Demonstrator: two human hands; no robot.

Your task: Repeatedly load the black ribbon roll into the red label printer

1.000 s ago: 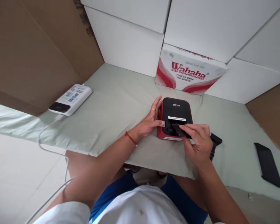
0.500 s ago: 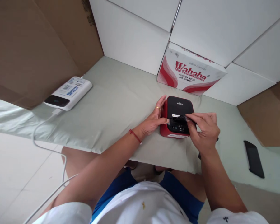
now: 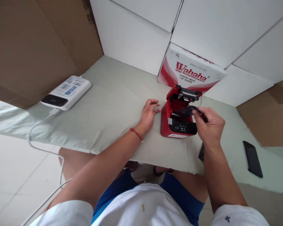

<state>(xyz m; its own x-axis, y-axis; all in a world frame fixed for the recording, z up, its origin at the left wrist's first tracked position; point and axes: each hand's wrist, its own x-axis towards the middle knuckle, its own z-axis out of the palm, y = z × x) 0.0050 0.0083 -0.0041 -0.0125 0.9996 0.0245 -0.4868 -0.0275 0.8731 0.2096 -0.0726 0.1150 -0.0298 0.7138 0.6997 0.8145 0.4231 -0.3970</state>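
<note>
Head view: on pale green cloth-covered table (image 3: 115, 94), red-and-black boxy plastic device (image 3: 179, 128), set upright, with hinged lid (image 3: 184, 93) raised at far side and interior exposed. Right hand (image 3: 209, 125): thumb and fingers pinched together on thin dark glossy piece (image 3: 185, 110), held at device opening. Left hand (image 3: 149, 114): fingers loosely curled, partly spread, gripping nothing, just beside device's left wall; contact impossible to tell. Behind: white-and-red cardboard box (image 3: 191, 73). Far left: white rounded slab with black end (image 3: 68, 91). Right: flat black rectangular slab (image 3: 252, 159)
</note>
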